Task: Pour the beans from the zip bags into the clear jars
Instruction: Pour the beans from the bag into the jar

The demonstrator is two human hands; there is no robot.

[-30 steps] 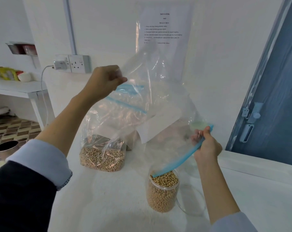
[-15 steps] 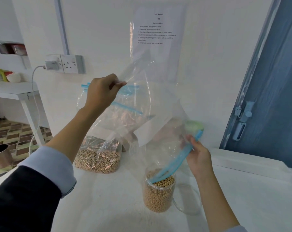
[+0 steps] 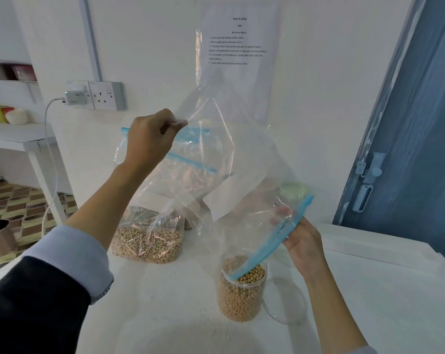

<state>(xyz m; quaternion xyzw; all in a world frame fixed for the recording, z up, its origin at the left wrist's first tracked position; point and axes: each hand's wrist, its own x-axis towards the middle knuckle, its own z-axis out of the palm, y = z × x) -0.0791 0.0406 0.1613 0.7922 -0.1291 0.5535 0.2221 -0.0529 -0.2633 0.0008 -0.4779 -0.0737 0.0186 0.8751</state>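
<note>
From the head view, you are holding the emptied zip bag (image 3: 224, 154) upside down over the clear jar (image 3: 242, 287), and that tilt looks meant to let any last soybeans slide toward the mouth: your left hand (image 3: 150, 141) is lifting a bottom corner high, its fingers (image 3: 176, 122) curling and pinching the thin film, while your right hand (image 3: 301, 241) is sitting low with the palm turned up, its fingers gripping the blue zip strip (image 3: 270, 245) so the opening is slanting down to the jar's rim. The strip's lower end is dipping just inside the jar, touching or nearly touching the soybeans (image 3: 252, 274), which are filling it almost to the top. I am judging this bag as spent, since no beans are showing in it. Your left forearm is reaching up and forward, wrist bent over; your right forearm is coming in from below, wrist tipped back. Just beside the jar on the white worktop (image 3: 369, 302) the clear lid (image 3: 285, 300) is lying flat, presumably set close for capping. Behind your left arm a second zip bag (image 3: 147, 238), holding darker beans, is slumping on the worktop, seemingly waiting its turn; another jar is not something I can make out.
</note>
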